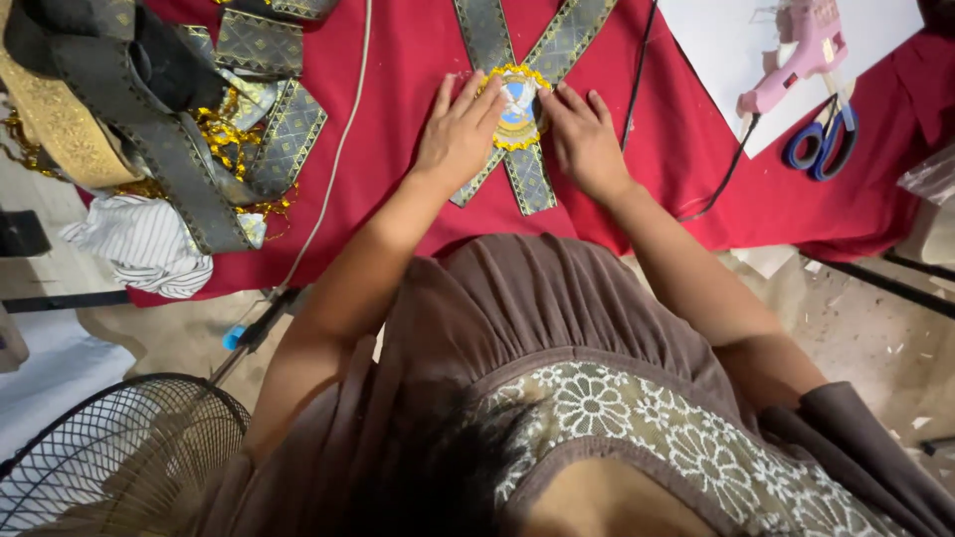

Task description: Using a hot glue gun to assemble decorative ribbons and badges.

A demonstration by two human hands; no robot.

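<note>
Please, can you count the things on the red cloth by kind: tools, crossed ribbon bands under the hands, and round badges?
Tools: 2, the pink glue gun and the blue scissors
Crossed ribbon bands: 2
Round badge: 1, touched by left hand and right hand
Total: 5

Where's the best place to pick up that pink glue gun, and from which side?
Take the pink glue gun by its handle, probably from the open right side: it lies flat on the white sheet, the blue-handled scissors crowd its lower end, and its black cord trails down-left.
</note>
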